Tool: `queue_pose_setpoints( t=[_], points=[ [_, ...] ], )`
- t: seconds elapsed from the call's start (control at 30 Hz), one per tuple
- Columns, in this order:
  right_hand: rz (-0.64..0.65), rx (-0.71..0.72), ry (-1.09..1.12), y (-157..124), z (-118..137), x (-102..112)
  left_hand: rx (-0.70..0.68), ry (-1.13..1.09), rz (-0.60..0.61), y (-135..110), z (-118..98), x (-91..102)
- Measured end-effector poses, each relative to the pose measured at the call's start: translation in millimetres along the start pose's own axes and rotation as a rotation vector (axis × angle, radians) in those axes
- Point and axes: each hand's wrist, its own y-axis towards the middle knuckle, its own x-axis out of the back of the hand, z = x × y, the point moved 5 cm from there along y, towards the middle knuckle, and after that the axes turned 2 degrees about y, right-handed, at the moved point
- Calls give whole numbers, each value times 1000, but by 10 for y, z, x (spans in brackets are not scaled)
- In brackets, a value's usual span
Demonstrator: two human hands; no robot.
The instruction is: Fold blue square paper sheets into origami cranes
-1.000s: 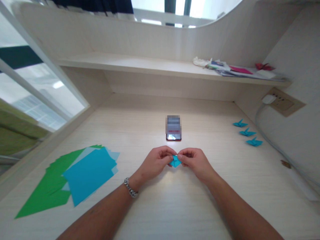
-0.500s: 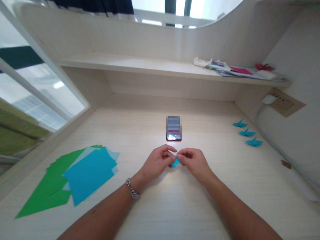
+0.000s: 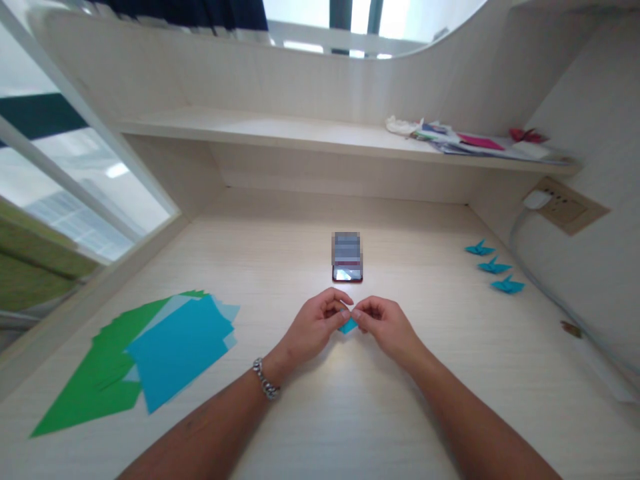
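A small folded piece of blue paper (image 3: 349,325) is pinched between both hands over the desk. My left hand (image 3: 320,325), with a chain bracelet at the wrist, grips its left side between thumb and fingers. My right hand (image 3: 384,318) holds the other side, its thumb tip nearly meeting the left thumb. Fingers cover most of the paper, so its exact fold is hidden. Just beyond the hands lies a phone (image 3: 347,257), its screen blurred out.
Blue paper sheets (image 3: 183,347) overlap green sheets (image 3: 95,383) at the left. Three blue paper cranes (image 3: 494,265) stand in a row at the right, near a cable (image 3: 543,287) running from the wall socket (image 3: 567,205). Papers (image 3: 465,140) rest on the shelf (image 3: 300,130).
Both thumbs have drawn slightly closer over the folded paper, and less of it shows. Everything else stays in place.
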Motion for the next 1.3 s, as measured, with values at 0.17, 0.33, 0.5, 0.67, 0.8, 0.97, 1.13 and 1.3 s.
queue_pose_setpoints(
  t=[0.17, 0.33, 0.5, 0.67, 0.8, 0.97, 1.13, 1.3],
  points=[
    [1, 14, -106, -7, 17, 10, 16, 40, 18, -10, 5, -33],
    [39, 4, -54, 4, 13, 26, -34, 101, -17, -19, -40, -6],
    [33, 7, -135, -16, 47, 59, -10, 129, -52, -12, -5, 20],
    [29, 21, -166, -29, 80, 66, 47, 262, 23, -12, 10, -7],
    [60, -9, -104, 11, 36, 82, 37, 310, -3, -13, 0, 12],
    [16, -3, -138, 31, 12, 127, 42, 257, 4, 2, 42, 11],
    [30, -9, -19, 39, 16, 132, 40, 218, -16, 13, 24, 20],
    [-1, 12, -102, 51, 13, 174, 76, 213, -2, 10, 29, 5]
  ],
)
